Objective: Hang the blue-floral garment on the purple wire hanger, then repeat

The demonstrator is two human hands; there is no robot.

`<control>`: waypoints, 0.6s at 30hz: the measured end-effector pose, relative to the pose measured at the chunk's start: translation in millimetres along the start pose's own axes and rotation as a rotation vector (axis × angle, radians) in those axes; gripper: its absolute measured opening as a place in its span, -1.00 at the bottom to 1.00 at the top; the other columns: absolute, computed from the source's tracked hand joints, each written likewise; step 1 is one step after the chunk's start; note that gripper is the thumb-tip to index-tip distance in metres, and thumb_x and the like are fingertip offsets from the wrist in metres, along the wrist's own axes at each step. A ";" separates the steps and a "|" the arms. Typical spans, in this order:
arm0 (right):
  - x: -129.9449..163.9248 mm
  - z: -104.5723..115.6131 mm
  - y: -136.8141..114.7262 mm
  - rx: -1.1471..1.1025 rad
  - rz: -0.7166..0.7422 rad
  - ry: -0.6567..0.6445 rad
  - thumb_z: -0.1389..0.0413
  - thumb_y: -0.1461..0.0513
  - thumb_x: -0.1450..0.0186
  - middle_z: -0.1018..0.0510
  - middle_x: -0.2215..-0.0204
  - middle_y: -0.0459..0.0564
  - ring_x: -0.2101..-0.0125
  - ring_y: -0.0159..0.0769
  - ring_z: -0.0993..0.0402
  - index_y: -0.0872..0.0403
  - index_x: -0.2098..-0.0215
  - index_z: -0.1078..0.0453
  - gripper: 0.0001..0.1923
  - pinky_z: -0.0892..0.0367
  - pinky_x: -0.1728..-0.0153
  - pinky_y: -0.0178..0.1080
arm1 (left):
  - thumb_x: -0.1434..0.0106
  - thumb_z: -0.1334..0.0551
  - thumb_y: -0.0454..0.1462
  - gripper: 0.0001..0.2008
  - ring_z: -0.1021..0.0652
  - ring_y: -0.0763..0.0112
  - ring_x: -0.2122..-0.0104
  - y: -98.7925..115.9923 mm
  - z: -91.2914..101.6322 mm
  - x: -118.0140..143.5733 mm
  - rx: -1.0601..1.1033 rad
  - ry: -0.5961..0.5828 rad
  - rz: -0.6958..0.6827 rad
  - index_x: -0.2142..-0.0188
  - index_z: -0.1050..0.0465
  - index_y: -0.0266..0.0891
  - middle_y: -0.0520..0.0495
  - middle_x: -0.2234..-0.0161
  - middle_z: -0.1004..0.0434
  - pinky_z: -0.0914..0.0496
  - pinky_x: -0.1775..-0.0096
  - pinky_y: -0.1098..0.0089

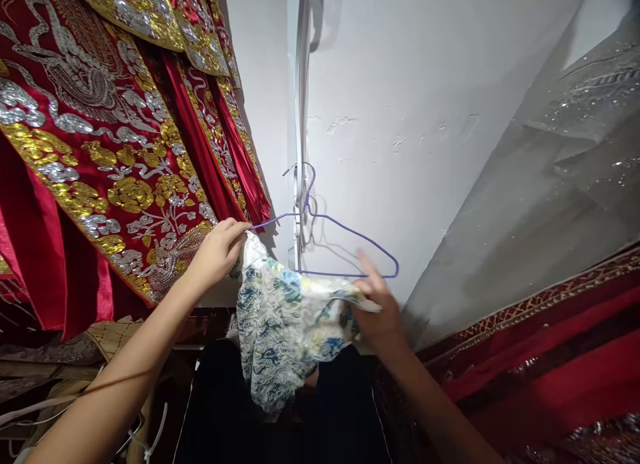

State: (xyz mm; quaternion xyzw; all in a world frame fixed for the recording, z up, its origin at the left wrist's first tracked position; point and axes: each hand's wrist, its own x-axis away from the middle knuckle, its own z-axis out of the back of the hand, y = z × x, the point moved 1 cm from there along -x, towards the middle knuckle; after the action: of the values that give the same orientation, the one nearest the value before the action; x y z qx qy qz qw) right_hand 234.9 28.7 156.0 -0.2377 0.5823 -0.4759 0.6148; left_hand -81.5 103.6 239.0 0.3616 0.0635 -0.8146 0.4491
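- White wall [425, 104]: fills the middle of the view, bare between the hangings on either side; the only open room around the hands lies in front of it.
- Red robe [100, 151]: hangs at the left, thick with gold and silver embroidery; its lower hem ends just beside the left hand.
- Grey sheer cloth [550, 184]: slants down the right side, above a red band with a patterned border [540, 331].
- White vertical rail [300, 117]: runs down the wall; the hanger's hook sits against it.
- Patterned garment [280, 331]: white with blue, green and yellow print, draped below the hanger's lower bar and sagging between the two hands, over dark cloth beneath.
- Purple wire hanger [350, 251]: hooked at the rail, its left tip meeting the left fingers, its right corner free above the right hand.
- Left hand [217, 251]: pinched shut on the garment's upper left edge at the hanger's tip.
- Right hand [377, 311]: motion-blurred, closed on the garment's right edge, one finger raised toward the bar.
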 end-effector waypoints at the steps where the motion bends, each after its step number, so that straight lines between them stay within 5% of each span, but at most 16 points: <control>1: -5.0 11.8 1.3 -0.008 -0.012 0.113 -0.23 0.20 -0.15 -0.59 0.42 -0.14 0.46 -0.23 -0.52 0.03 -0.51 0.19 0.07 -0.48 0.38 -0.22 | -0.43 -0.01 -0.27 -0.69 -0.50 0.16 0.11 -0.1 -1.8 1.3 -0.007 0.005 -0.001 -0.02 -0.46 -0.23 -0.17 0.14 -0.45 -0.40 0.04 0.20; 2: -11.4 23.1 2.8 -0.006 -0.030 0.202 -0.27 0.20 -0.12 -0.58 0.42 -0.15 0.50 -0.27 -0.49 0.02 -0.51 0.28 0.15 -0.46 0.43 -0.26 | -0.43 -0.01 -0.27 -0.69 -0.48 0.15 0.11 1.0 -2.9 2.6 -0.014 0.011 -0.008 -0.01 -0.46 -0.23 -0.17 0.15 -0.42 -0.39 0.04 0.18; 4: -27.4 42.2 4.9 0.051 -0.072 0.251 -0.32 0.19 -0.08 -0.61 0.33 -0.07 0.45 -0.28 -0.52 0.03 -0.48 0.05 0.08 -0.46 0.41 -0.28 | -0.44 -0.01 -0.28 -0.71 -0.43 0.14 0.08 5.5 -2.7 4.0 -0.037 0.027 -0.036 0.01 -0.47 -0.20 -0.18 0.13 -0.39 -0.37 0.01 0.15; 7: -50.6 63.5 0.6 0.128 -0.142 0.105 -0.35 0.12 -0.07 -0.66 0.26 0.09 0.26 -0.11 -0.59 0.16 0.00 -0.57 -0.46 -0.49 0.26 -0.21 | -0.43 -0.05 -0.24 -0.75 -0.36 0.07 0.00 9.0 2.0 3.5 -0.113 0.105 -0.040 0.09 -0.50 -0.18 -0.21 0.03 -0.37 -0.31 -0.06 0.07; 11: -62.6 84.5 -12.8 0.098 -0.341 -0.205 -0.43 0.05 0.02 -0.63 0.51 0.06 0.43 -0.05 -0.58 0.14 0.50 -0.58 -0.67 -0.46 0.45 -0.19 | -0.44 -0.09 -0.11 -0.72 -0.43 0.09 0.04 -4.1 9.7 6.4 -0.054 0.189 0.119 0.04 -0.46 -0.17 -0.19 0.04 -0.44 -0.33 -0.02 0.11; 15: -57.4 78.0 -15.9 0.021 -0.306 -0.255 -0.36 -0.07 -0.09 -0.62 0.51 0.06 0.45 -0.07 -0.59 0.09 0.43 -0.59 -0.62 -0.49 0.47 -0.17 | -0.44 -0.08 -0.06 -0.70 -0.52 0.20 0.23 -13.6 6.5 11.9 0.070 0.175 0.263 0.07 -0.44 -0.18 -0.09 0.25 -0.54 -0.36 0.18 0.25; 18: -47.1 50.1 -9.4 0.423 -0.063 -0.183 -0.11 -0.06 -0.37 -0.64 0.16 0.07 0.24 -0.19 -0.59 0.08 0.16 -0.58 -0.59 -0.53 0.25 -0.21 | -0.46 -0.05 -0.10 -0.69 -0.53 0.19 0.19 -1.8 -5.9 7.9 0.061 0.154 0.154 0.18 -0.49 -0.20 -0.10 0.24 -0.57 -0.36 0.12 0.25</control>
State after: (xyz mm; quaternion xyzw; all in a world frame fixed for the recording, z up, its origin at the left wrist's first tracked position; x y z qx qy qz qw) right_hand 285.3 52.1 197.5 -0.1638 0.4035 -0.5827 0.6861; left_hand -82.5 101.8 229.2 0.4404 0.0452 -0.7491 0.4929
